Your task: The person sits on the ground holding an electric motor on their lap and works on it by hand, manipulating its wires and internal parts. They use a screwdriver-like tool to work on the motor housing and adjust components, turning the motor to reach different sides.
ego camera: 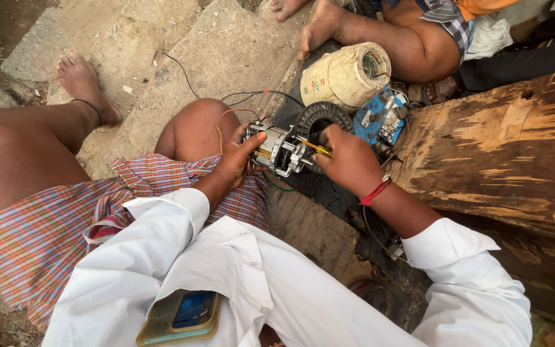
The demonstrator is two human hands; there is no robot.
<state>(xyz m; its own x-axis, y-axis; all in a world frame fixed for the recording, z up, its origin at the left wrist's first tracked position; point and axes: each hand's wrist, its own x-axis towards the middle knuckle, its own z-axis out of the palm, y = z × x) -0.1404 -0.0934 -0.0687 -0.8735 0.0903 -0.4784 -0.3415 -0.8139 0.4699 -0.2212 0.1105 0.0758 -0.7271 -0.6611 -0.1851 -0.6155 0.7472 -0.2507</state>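
Observation:
My left hand [239,157] grips the back end of a small electric motor [279,149], a grey metal body with copper windings and red and black wires trailing off. My right hand [348,157] holds a yellow-handled screwdriver [316,148] with its tip against the motor's front. A black ribbed fan ring [319,119] stands just behind the motor. Both arms wear white sleeves; a red thread circles my right wrist.
A cream cylindrical housing [347,77] lies behind, next to a blue part [380,119]. A rough wooden block [502,154] fills the right. Another person's bare legs and feet [367,32] sit at the top. A phone [181,316] rests in my shirt pocket. My knee [194,128] is left of the motor.

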